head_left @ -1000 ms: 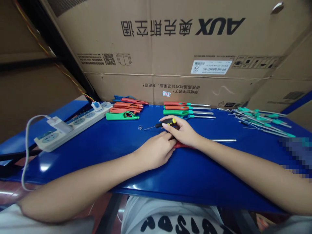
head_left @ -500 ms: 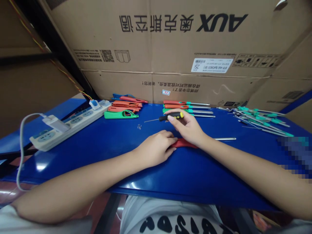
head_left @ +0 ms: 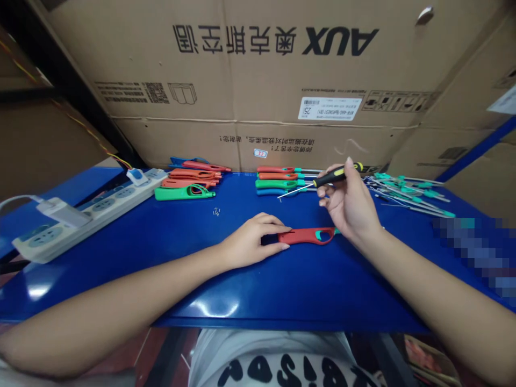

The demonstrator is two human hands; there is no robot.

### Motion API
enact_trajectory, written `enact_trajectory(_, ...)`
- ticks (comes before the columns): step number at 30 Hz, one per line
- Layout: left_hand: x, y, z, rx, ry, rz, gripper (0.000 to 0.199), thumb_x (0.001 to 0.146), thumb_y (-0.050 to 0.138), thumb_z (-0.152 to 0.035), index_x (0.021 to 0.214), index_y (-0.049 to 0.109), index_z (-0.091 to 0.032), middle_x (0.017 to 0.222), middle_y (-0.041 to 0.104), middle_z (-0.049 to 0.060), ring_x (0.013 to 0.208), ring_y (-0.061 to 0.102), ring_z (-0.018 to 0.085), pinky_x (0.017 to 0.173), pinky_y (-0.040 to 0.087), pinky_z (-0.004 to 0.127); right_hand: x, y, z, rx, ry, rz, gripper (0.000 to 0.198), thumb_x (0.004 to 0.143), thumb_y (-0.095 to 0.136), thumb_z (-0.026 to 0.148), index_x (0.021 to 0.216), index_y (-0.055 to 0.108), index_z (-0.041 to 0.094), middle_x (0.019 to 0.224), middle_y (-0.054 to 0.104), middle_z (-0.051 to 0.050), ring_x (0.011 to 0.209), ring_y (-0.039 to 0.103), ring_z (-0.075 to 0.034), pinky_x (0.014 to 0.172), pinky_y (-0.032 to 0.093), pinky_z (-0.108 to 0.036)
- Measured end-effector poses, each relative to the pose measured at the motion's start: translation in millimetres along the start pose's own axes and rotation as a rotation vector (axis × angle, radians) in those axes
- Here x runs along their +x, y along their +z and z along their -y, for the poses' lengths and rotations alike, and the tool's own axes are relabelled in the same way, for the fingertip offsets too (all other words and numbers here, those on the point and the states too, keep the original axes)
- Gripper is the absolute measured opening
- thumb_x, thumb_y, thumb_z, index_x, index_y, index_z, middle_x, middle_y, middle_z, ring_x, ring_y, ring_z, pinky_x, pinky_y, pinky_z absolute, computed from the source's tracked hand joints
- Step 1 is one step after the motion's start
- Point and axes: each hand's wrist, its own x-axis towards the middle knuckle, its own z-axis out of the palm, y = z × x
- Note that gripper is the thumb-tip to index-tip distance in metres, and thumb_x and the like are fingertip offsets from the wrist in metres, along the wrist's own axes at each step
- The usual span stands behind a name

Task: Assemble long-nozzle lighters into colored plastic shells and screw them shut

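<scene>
A red gas lighter [head_left: 304, 235] with a green trigger lies flat on the blue table. My left hand [head_left: 258, 239] pinches its left end between thumb and fingers. In my right hand [head_left: 355, 207] is a black and yellow screwdriver [head_left: 337, 174], held above the lighter with its shaft pointing left and down. At its tip hangs a tiny screw [head_left: 279, 199]. The lighter's metal tube is mostly hidden behind my right hand and wrist. A small pile of screws [head_left: 216, 212] lies to the left, beyond my left hand.
Several assembled lighters [head_left: 276, 184] lie at the back middle. Lighter shells [head_left: 185, 192] are stacked to their left. Metal tubes with green parts [head_left: 411, 193] lie at right. A power strip [head_left: 97, 209] crosses the left side, and a cardboard panel [head_left: 242, 97] stands behind.
My right hand has moved right and up with the screwdriver, which now carries a screw at its tip and tilts downward. More of the red lighter shows. The view has shifted slightly.
</scene>
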Motion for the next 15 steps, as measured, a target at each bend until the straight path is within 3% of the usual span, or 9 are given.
enact_trajectory(9, 0, -2, -8, -0.276, -0.236, -0.31, 0.042, 0.082, 0.079, -0.037, 0.119, 0.071, -0.018, 0.109, 0.077, 0.008, 0.099, 0.073, 0.022, 0.094, 0.057, 0.037, -3, -3, -7, -0.01, 0.03, 0.029, 0.047, 0.084, 0.063, 0.068, 0.078, 0.055, 0.021, 0.071, 0.061, 0.001, 0.045, 0.05, -0.008, 0.035, 0.04, -0.021)
enact_trajectory(15, -1, -4, -19, -0.247, -0.239, -0.393, 0.015, 0.083, 0.077, -0.031, 0.093, 0.078, -0.019, 0.092, 0.078, 0.005, 0.085, 0.072, 0.019, 0.08, 0.057, 0.031, -8, -1, -11, -0.009, 0.056, 0.074, 0.049, 0.083, 0.063, 0.069, 0.079, 0.057, 0.021, 0.072, 0.062, 0.0, 0.043, 0.05, -0.007, 0.034, 0.04, -0.021)
